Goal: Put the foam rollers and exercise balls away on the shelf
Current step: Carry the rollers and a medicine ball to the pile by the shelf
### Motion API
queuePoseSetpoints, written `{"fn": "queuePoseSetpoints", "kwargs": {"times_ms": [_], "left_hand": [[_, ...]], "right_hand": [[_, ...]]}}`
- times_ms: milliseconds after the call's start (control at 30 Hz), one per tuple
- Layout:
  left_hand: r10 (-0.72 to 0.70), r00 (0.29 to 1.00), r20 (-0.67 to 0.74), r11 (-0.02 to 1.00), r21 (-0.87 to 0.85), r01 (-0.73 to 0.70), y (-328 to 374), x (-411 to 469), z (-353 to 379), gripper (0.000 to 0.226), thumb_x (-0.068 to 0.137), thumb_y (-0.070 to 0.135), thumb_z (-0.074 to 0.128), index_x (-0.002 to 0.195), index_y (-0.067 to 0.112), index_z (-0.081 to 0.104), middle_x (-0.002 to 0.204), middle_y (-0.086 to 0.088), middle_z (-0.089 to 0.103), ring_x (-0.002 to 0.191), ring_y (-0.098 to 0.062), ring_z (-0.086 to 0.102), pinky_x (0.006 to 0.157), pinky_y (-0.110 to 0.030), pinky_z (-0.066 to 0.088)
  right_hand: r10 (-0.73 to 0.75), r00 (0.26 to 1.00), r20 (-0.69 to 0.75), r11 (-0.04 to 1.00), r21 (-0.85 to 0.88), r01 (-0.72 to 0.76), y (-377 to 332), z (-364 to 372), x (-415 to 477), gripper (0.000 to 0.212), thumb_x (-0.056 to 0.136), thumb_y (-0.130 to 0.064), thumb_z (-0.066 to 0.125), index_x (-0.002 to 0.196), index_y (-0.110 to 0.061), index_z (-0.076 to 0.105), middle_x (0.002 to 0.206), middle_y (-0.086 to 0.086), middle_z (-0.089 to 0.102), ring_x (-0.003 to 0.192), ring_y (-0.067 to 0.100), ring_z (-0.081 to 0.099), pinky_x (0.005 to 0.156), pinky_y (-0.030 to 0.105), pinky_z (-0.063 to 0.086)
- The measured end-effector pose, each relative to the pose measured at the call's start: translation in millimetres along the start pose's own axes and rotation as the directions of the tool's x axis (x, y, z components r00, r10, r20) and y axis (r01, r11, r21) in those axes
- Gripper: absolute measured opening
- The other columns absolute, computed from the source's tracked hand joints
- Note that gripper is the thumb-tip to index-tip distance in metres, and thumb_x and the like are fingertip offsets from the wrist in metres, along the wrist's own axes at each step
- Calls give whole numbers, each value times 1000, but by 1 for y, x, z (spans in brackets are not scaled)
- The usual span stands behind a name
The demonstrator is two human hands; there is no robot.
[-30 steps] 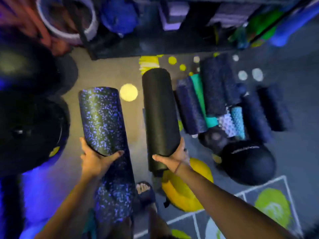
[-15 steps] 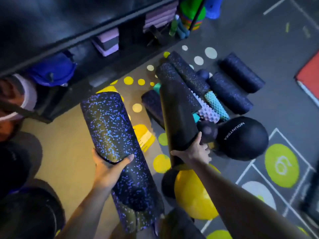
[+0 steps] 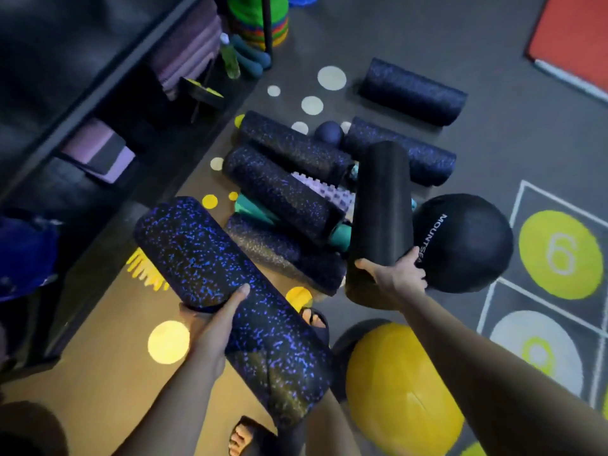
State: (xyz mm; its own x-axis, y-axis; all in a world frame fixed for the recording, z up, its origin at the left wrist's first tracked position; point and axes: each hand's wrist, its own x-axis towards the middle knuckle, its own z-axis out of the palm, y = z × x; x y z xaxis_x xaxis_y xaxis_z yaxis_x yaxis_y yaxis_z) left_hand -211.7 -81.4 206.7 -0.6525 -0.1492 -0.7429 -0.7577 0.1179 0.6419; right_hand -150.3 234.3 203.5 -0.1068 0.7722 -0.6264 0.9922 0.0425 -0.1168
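Note:
My left hand [image 3: 215, 319] grips a long blue-speckled foam roller [image 3: 210, 258] from underneath, held tilted over the floor. A plain black foam roller [image 3: 381, 205] is held in my right hand [image 3: 396, 274] near its lower end, standing nearly upright. Beyond them a pile of several speckled, teal and knobbly rollers [image 3: 283, 192] lies on the floor. A black exercise ball [image 3: 467, 241] sits right of the black roller, a yellow ball [image 3: 401, 390] lies under my right forearm, and a small dark ball [image 3: 329, 133] rests among the far rollers. The dark shelf [image 3: 108, 80] stands at upper left.
The shelf holds purple foam blocks [image 3: 98, 153] and folded mats [image 3: 187, 57]. Coloured cones [image 3: 260, 18], small dumbbells and a bottle stand by its end. A red mat [image 3: 572, 41] lies far right. Numbered hopscotch squares [image 3: 559, 255] mark the floor. My sandalled feet [image 3: 316, 320] are below.
The view has swung right and down, so the shelf sits further left. Both held rollers have moved with my hands, the black one now further right beside the black ball.

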Motion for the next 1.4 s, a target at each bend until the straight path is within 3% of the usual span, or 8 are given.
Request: {"fn": "queuePoseSetpoints", "kwargs": {"times_ms": [267, 533, 667, 767, 867, 1000, 1167, 1400], "left_hand": [[181, 983, 38, 863, 472, -177, 35, 105, 110, 143, 34, 68, 96, 150, 50, 16, 143, 3, 51, 124, -31, 58, 99, -58, 52], [246, 925, 290, 634, 674, -380, 124, 173, 250, 152, 41, 77, 87, 148, 59, -18, 164, 1, 30, 143, -31, 40, 115, -57, 36], [241, 895, 376, 329, 836, -440, 150, 180, 312, 125, 71, 67, 79, 156, 51, -11, 165, -17, 16, 146, -45, 29, 119, -57, 28], [205, 867, 454, 98, 872, -480, 137, 172, 327, 91, 91, 54, 67, 160, 47, 9, 170, -13, 2, 152, -43, 16, 122, -54, 22], [187, 830, 526, -43, 848, -528, 110, 162, 316, 85, 98, 52, 57, 160, 47, -1, 171, -7, -9, 156, -36, 2, 124, -54, 19], [294, 744, 600, -40, 786, -618, 97, 158, 300, 74, 99, 54, 52, 161, 43, 12, 171, -8, -2, 157, -31, 3, 124, -53, 18], [239, 768, 594, -87, 801, -592, 103, 140, 286, 74, 98, 60, 49, 161, 40, 16, 171, -7, 0, 156, -31, 7, 124, -53, 16], [234, 748, 621, 65, 758, -649, 112, 110, 255, 70, 101, 51, 50, 162, 38, 18, 172, -3, 3, 156, -27, 9, 126, -51, 12]], "right_hand": [[143, 985, 95, 969, 189, -158, -20, 72, 137, 146, 57, -78, 81, 162, -25, -4, 155, 25, 31, 141, 45, 36, 116, 59, 32], [-75, 970, 229, 979, 200, 28, -16, 84, 179, 97, 95, -45, 66, 162, -6, 7, 161, 24, 27, 148, 38, 30, 119, 43, 27], [-110, 960, 256, 984, 166, 68, -19, 69, 187, 84, 97, -40, 64, 160, -7, 19, 158, 22, 32, 146, 37, 33, 118, 42, 30], [-125, 947, 295, 982, 171, 77, -25, 61, 193, 78, 96, -40, 64, 158, -10, 29, 156, 18, 39, 144, 34, 39, 116, 40, 33], [-151, 934, 324, 979, 178, 96, -30, 62, 201, 70, 89, -46, 64, 148, -13, 43, 145, 13, 55, 136, 30, 51, 113, 38, 40], [-192, 927, 321, 978, 146, 152, -34, 61, 201, 75, 89, -46, 61, 153, -13, 38, 148, 15, 52, 140, 31, 46, 117, 38, 36], [-212, 932, 293, 977, 86, 195, -33, 52, 196, 71, 95, -39, 61, 155, -11, 35, 151, 19, 46, 142, 34, 41, 116, 39, 35], [-292, 930, 222, 956, 37, 291, -47, 44, 161, 58, 95, -34, 63, 143, -5, 48, 138, 22, 56, 130, 40, 51, 109, 44, 42]]}}
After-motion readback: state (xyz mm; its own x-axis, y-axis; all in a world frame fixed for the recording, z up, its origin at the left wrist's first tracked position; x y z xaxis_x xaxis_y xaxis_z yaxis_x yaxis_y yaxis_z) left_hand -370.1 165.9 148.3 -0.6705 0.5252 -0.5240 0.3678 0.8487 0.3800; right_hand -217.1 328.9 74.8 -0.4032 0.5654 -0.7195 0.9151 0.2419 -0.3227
